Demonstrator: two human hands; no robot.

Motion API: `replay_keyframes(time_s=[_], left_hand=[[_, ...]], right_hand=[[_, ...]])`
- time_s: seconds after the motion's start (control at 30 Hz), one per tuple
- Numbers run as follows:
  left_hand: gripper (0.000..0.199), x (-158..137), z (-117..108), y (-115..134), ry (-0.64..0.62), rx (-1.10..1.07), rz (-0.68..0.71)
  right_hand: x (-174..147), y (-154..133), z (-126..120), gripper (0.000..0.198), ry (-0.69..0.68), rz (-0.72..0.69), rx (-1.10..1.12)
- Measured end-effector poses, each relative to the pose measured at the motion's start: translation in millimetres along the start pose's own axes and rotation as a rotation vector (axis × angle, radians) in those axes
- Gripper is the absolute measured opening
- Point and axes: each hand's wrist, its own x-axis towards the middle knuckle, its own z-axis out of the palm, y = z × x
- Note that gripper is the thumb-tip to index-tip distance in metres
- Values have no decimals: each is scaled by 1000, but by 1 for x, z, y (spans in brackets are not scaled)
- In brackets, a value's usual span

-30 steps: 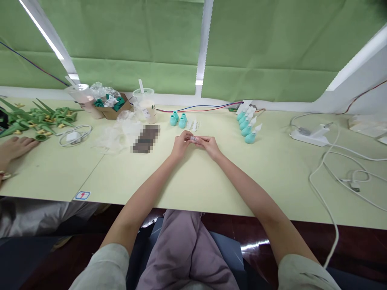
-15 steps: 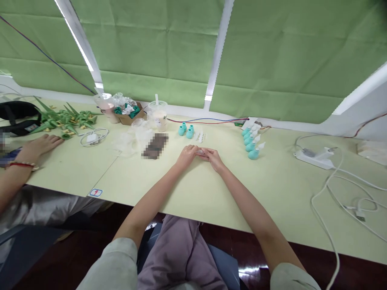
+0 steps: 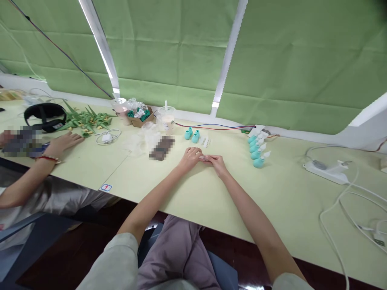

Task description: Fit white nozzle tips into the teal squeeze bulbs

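Note:
My left hand (image 3: 190, 158) and my right hand (image 3: 217, 164) meet over the table, fingers closed on a small clear, whitish piece (image 3: 203, 158) between them. Its exact kind is too small to make out. Just beyond it lie several small white parts (image 3: 205, 141) in a row. To their left stand several turquoise round pots with open necks (image 3: 195, 138). Off to the right, a line of turquoise bulbs with white tips (image 3: 259, 162) runs away from me.
A pixelated dark flat object (image 3: 162, 148) and crumpled clear plastic bags (image 3: 136, 144) lie left. Behind are a drink cup (image 3: 167, 121) and a cardboard box (image 3: 142, 122). A power strip (image 3: 326, 172) with cables sits right. Another person's hand (image 3: 68, 140) rests near green plant-like pieces (image 3: 87, 121).
The whole view has shifted, so the table things appear a little farther right and lower. Both hands stay together around the small clear piece, with slight finger movement.

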Motion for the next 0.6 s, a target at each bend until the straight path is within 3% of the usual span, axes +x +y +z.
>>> replay_keyframes(time_s=[0.13,0.23,0.33,0.43,0.6], left_hand=[[36,-21,-36,-33,-6,70,-128],[41,-55,-64,-72,-25,151,-358],[45,-88,-82,-101,-91,179,-491],[49,-103,-89,-109,-134,200,-482],[51,-101,-85,-106,-165,215,-425]], right_hand=[[1,-2,-3,35,-4,11,27],[2,-3,-3,35,-84,57,22],[4,-2,-3,37,-92,80,62],[5,-1,-5,40,-108,62,117],[5,0,-8,31,-121,68,107]])
